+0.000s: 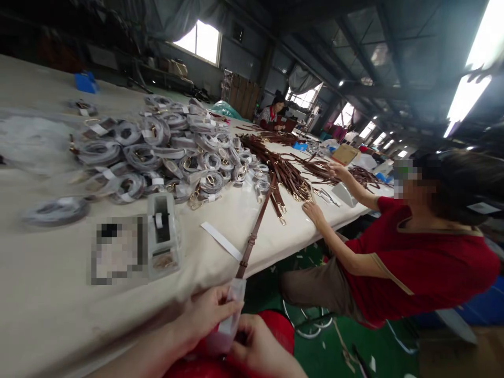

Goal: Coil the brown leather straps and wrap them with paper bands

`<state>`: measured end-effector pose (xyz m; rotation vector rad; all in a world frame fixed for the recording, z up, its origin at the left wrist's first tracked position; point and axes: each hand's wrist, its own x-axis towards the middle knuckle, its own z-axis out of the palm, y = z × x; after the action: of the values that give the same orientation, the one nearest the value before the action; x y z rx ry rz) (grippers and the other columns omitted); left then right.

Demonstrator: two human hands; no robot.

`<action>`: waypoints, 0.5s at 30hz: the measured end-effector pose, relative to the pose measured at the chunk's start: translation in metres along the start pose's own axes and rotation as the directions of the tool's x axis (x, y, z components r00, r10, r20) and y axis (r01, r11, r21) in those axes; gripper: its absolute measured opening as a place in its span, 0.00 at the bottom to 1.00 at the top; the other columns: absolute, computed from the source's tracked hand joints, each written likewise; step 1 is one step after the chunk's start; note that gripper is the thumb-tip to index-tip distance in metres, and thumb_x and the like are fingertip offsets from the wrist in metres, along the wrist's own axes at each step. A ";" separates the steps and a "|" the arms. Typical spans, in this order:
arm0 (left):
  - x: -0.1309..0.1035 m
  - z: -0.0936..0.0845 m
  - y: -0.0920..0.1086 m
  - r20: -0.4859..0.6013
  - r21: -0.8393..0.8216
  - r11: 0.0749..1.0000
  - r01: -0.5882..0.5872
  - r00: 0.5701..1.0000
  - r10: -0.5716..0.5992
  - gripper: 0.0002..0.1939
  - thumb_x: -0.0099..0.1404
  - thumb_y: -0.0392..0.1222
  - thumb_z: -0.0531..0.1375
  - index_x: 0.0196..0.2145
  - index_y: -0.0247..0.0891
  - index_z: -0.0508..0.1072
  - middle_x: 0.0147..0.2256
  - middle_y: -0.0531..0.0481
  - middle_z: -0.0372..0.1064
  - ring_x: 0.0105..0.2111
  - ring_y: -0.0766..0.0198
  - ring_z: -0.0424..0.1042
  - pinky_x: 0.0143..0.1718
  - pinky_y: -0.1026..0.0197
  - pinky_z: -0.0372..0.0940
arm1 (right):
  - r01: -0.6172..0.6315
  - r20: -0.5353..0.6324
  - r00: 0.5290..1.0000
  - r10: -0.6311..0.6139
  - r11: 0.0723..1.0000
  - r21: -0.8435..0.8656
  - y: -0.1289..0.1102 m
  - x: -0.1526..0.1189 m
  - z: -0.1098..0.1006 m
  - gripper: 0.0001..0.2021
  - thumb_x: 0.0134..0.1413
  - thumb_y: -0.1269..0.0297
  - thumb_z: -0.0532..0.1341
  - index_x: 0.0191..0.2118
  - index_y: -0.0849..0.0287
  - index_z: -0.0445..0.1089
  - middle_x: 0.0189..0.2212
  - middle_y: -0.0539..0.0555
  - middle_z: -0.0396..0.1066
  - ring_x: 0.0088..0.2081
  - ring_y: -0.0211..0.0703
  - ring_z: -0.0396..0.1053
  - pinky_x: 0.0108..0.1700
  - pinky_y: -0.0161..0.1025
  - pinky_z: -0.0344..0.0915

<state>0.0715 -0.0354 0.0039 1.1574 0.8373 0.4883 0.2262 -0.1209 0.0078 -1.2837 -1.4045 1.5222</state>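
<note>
My left hand (210, 313) is closed on a translucent plastic sleeve (237, 291) at the bottom centre, fingers and thumb pinching it. On the right side of the same sleeve, lower down, my right hand (255, 341) has its fingers curled against it. A brown leather strap (252, 239) with a buckle runs from the table down to the sleeve's upper end. Beside the strap lies a white paper strip (221, 240). Farther left stands a clear tape dispenser (163, 236).
Plastic-wrapped coiled straps (157, 147) are heaped on the cream table (129, 315). Loose brown straps (283, 168) with metal clips lie farther right. A person in a red shirt (425, 257) sits at the right, hands over the table. Another person (271, 114) sits farther back.
</note>
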 end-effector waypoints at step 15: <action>-0.047 0.012 0.003 0.136 0.539 0.799 -0.268 0.963 0.232 0.14 0.58 0.40 0.59 0.19 0.39 0.58 0.25 0.56 0.58 0.29 0.64 0.61 0.32 0.63 0.55 | 0.035 -0.264 0.945 0.191 0.745 0.666 0.003 0.069 -0.040 0.22 0.40 0.48 0.74 0.24 0.60 0.66 0.09 0.36 0.44 0.13 0.25 0.34 0.15 0.28 0.32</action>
<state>0.0521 -0.0759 0.0238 1.8332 0.7951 0.4311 0.2454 -0.0447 -0.0060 -1.0616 -0.5056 1.5758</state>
